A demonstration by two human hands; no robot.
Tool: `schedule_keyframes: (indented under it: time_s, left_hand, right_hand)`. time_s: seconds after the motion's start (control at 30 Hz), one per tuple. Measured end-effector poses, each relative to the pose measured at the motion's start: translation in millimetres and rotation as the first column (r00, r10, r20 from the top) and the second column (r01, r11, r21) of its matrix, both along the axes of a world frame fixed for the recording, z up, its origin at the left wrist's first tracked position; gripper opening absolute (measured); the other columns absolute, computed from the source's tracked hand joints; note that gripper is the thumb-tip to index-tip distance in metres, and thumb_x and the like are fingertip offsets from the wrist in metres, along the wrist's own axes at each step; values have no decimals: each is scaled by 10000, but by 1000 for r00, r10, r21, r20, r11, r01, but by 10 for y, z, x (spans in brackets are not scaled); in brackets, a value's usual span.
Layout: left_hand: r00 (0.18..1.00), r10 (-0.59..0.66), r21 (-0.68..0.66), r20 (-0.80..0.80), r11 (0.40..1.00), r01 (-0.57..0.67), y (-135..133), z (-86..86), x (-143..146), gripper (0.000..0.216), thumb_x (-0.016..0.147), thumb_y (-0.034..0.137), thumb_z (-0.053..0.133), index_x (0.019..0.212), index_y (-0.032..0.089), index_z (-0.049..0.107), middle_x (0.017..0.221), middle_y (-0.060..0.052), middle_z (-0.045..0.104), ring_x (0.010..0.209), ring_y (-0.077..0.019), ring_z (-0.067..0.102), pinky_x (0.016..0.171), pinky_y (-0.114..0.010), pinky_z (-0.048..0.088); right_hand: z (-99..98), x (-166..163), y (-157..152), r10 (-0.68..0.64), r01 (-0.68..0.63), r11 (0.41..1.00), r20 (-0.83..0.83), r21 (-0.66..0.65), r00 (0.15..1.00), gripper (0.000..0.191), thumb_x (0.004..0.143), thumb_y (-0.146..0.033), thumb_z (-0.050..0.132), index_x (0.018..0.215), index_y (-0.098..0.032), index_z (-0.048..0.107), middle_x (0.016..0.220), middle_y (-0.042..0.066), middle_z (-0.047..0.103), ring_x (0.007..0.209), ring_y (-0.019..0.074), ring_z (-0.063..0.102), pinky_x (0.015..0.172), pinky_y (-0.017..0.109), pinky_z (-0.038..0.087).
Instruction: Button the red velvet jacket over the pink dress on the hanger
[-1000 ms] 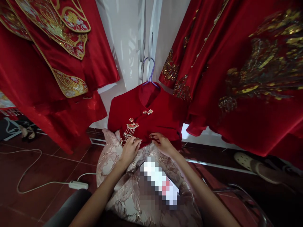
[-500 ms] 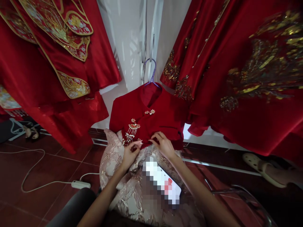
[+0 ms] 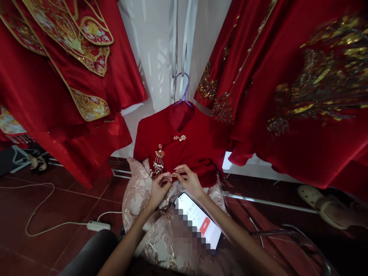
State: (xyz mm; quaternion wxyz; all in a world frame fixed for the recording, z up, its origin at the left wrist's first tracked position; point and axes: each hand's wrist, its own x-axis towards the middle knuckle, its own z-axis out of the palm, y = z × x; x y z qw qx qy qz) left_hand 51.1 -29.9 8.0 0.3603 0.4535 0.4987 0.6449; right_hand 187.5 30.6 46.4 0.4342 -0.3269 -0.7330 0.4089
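Note:
A small red jacket (image 3: 195, 143) on a purple hanger (image 3: 182, 89) lies against a pale pink brocade cushion (image 3: 156, 226). It carries a beaded clasp (image 3: 179, 137) at the collar and a tasselled gold ornament (image 3: 158, 159) lower down. My left hand (image 3: 159, 188) and my right hand (image 3: 188, 180) meet at the jacket's lower front edge, fingertips pinched together on a small fastening there. A phone (image 3: 201, 224) with a lit screen rests on the cushion under my right wrist.
Large red embroidered gowns hang at the left (image 3: 57, 76) and right (image 3: 301, 96). A white cable with an inline switch (image 3: 98, 225) runs over the dark red tile floor. Another person's foot in a pale clog (image 3: 319, 203) stands at the right.
My hands have drawn together from apart on the jacket's hem to a shared pinch at its middle. The phone screen shows more.

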Motion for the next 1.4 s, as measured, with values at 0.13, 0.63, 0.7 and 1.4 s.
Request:
schedule_keyframes:
  time_s: [0.13, 0.63, 0.7, 1.4]
  left_hand:
    - [1000, -25, -8, -17, 1000, 25, 0, 19, 8, 309, 714, 263, 646, 998, 145, 633, 944, -84, 685, 841, -156, 641, 843, -329, 494]
    - [997, 33, -33, -76, 999, -36, 33, -67, -36, 309, 733, 316, 639, 986, 143, 671, 989, -93, 690, 902, -182, 641, 872, -344, 482]
    - [994, 36, -33, -104, 999, -39, 31, -50, -42, 296, 740, 324, 629, 975, 151, 679, 992, -90, 691, 907, -187, 641, 876, -349, 480]
    - [922, 98, 139, -374, 989, -49, -10, -87, -6, 311, 785, 134, 513, 1086, 187, 458, 908, -38, 558, 814, -129, 582, 761, -287, 478]
  right_hand:
    - [43, 49, 9, -34, 33, 999, 37, 40, 999, 182, 812, -303, 538, 962, -202, 553, 892, 46, 633, 834, 146, 623, 715, 278, 540]
    - [0, 46, -17, 84, -96, 990, 112, 103, 990, 166, 836, -249, 492, 983, -212, 561, 949, 31, 615, 871, 127, 608, 792, 296, 537]
    - [-8, 41, -19, 71, -87, 987, 126, 131, 989, 161, 847, -239, 475, 973, -215, 572, 954, 31, 608, 869, 127, 605, 807, 296, 530]
    - [371, 411, 204, 14, -62, 993, 426, 99, 905, 168, 770, -282, 594, 926, -250, 644, 871, 3, 690, 765, 142, 656, 682, 250, 521]
